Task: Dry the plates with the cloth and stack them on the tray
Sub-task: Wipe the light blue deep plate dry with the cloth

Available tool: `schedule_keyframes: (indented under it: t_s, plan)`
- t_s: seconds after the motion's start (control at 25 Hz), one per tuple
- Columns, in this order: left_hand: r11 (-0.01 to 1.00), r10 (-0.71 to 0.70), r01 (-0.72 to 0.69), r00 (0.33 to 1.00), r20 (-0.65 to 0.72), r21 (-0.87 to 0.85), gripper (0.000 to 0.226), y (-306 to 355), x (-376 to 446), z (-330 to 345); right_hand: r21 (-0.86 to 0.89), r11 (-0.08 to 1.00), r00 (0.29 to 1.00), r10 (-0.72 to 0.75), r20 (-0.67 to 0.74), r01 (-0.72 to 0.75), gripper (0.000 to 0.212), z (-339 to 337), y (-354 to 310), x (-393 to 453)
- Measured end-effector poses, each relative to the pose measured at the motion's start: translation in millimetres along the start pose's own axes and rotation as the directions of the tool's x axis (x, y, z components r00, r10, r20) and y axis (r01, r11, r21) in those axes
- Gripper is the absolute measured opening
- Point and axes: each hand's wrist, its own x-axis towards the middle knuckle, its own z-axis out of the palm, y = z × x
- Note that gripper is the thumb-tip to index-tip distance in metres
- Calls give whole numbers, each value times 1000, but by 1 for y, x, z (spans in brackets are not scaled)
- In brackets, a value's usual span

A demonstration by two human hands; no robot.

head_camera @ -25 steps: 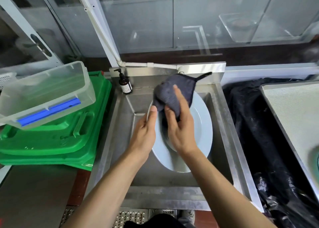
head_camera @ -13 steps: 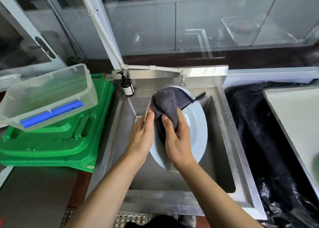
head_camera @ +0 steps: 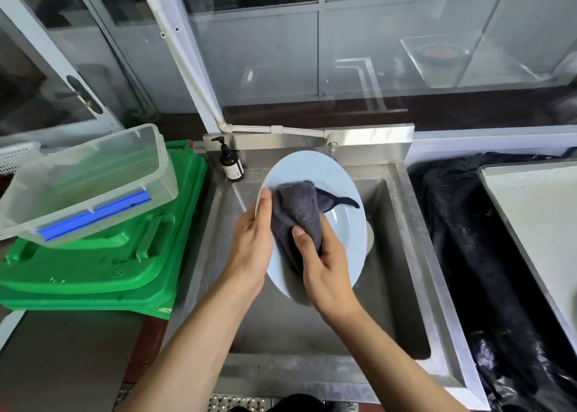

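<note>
Only writing around is on the brown pump bottle [head_camera: 231, 165] at the sink's [head_camera: 402, 224] back-left corner, white label with a red mark I can't make out. The clear plastic tub [head_camera: 93, 177] with the blue clip sits tilted on the green lids [head_camera: 103, 255] left of the sink, seemingly nothing in it. Over the basin, the left hand [head_camera: 254, 243] grips the pale blue plate's [head_camera: 340, 193] left rim, holding it tilted, while the right hand [head_camera: 324, 261] pinches the grey cloth [head_camera: 299, 215] against its face.

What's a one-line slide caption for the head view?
Over a stainless steel sink, the left hand grips a pale blue round plate while the right hand wipes it with a dark grey cloth.
</note>
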Motion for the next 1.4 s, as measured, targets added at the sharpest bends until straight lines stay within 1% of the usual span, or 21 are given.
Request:
schedule_keyframes:
  t_s: [0.04, 0.12, 0.2, 0.24, 0.32, 0.4, 0.48, 0.56, 0.64, 0.72, 0.76, 0.8, 0.88, 0.92, 0.96, 1.04, 1.12, 1.2, 1.24, 1.32, 1.4]
  plan:
    - [1000, -2, 2, 1000, 1, -12, 32, 0, 1, -1, -37, 999, 1000, 10, 8, -10, 25, -4, 3, 0]
    - [1000, -3, 3, 1000, 16, 0, 36, 1, 0, 1, -108, 991, 994, 66, -82, -74, 31, -11, 10, 9]
    - [1000, 28, -29, 999, 44, 7, 37, 1, -1, 3, -96, 982, 972, 144, -187, -164, 45, -12, 9, 21]
    - [999, 42, -42, 998, 56, 9, 38, 2, 0, 4, -67, 984, 971, 151, -188, -166, 48, -9, 6, 23]
    - [998, 56, -56, 998, 39, 13, 43, 5, 4, 5, -21, 996, 990, 84, -112, -87, 40, -1, 2, 16]
    - [998, 56, -55, 998, -28, 15, 53, 8, 10, 0, -16, 1000, 1000, 13, 11, -13, 32, 4, 3, -1]
    - [1000, 31, -30, 997, -64, 8, 66, 10, 14, -6, -95, 995, 996, -31, 89, 40, 30, -2, 9, -12]
    - [1000, 12, -14, 998, -68, -25, 66, 9, 13, -10, -215, 973, 992, -57, 113, 81, 28, -15, 19, -13]
    - [999, -11, 8, 998, -57, -46, 59, 7, 12, -11, -337, 939, 996, -46, 74, 69, 38, -31, 37, -9]
    - [999, -15, 14, 999, -31, -36, 46, 5, 9, -9, -459, 887, 999, 27, -28, -37, 51, -42, 52, 2]
    - [999, -11, 10, 1000, -26, -30, 37, 4, 7, -8, -485, 871, 996, 53, -77, -84, 54, -45, 55, 9]
    - [1000, -9, 8, 1000, -27, -26, 30, 2, 6, -7, -474, 872, 990, 65, -125, -118, 55, -46, 56, 17]
    - [1000, -7, 7, 1000, -23, -22, 26, 0, 4, -2, -378, 911, 973, 85, -215, -163, 55, -40, 49, 32]
    - [1000, -7, 6, 1000, -20, -18, 25, 0, 3, 0, -326, 932, 971, 85, -223, -157, 55, -33, 43, 37]
    - [1000, -11, 11, 1000, -22, -18, 25, -1, 3, 1, -283, 951, 978, 70, -197, -125, 55, -24, 35, 40]
    - [999, -30, 28, 999, -40, -38, 28, 0, 4, 2, -194, 980, 996, 25, -91, -42, 48, -8, 22, 34]
    - [998, -31, 28, 998, -62, -50, 39, 5, 7, 2, -93, 996, 1000, 0, 9, 1, 39, 3, 13, 17]
    - [998, -34, 29, 995, -99, -56, 48, 11, 10, -2, -55, 998, 998, -13, 63, 17, 37, 7, 10, -5]
    - [997, -29, 21, 994, -105, -69, 45, 13, 12, -5, -69, 997, 997, -36, 69, 41, 39, 7, 10, -15]
    - [997, -22, 15, 995, -93, -73, 39, 16, 14, -9, -176, 973, 987, -136, 90, 150, 46, 1, 17, -35]
    - [998, -29, 22, 995, -99, -63, 44, 17, 15, -11, -287, 917, 958, -245, 149, 279, 54, -9, 30, -51]
